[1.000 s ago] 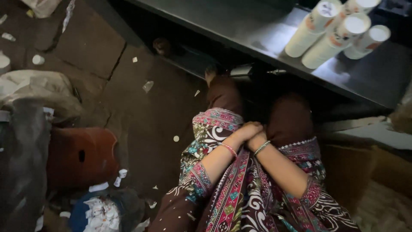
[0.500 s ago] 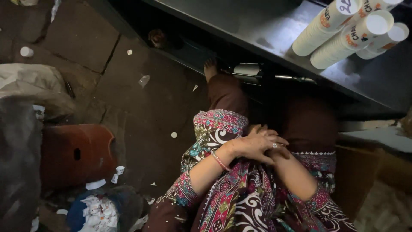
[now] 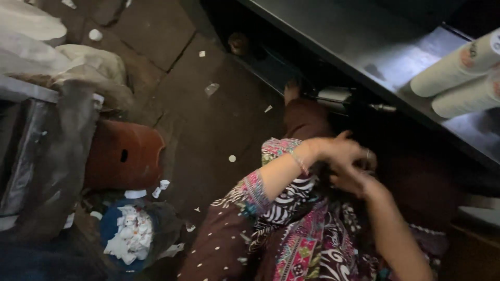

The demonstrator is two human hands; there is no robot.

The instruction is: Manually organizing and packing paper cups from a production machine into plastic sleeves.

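Note:
I sit with my knees under a dark metal counter (image 3: pixel 364 47). My left hand (image 3: pixel 338 150) is raised a little above my lap, fingers loosely spread, a thin bangle on its wrist. It lies over my right hand (image 3: pixel 350 180), whose fingers are mostly hidden beneath it. Neither hand holds any object that I can see. A ring shows on one finger. Both hands are motion-blurred. Below them is my patterned pink, black and white tunic (image 3: pixel 302 244) over brown trousers. My bare foot (image 3: pixel 291 91) rests on the floor ahead.
Stacks of white paper cups (image 3: pixel 458 73) lie on the counter at the right. A terracotta pot (image 3: pixel 125 156) lies on its side at the left, beside a grey metal frame (image 3: pixel 47 151). A blue bin of white scraps (image 3: pixel 127 234) stands near it. Scraps litter the stone floor (image 3: pixel 208 130).
My clasped hands have come apart and risen from my lap; the left hand now spreads over the right. The view has swung left and down.

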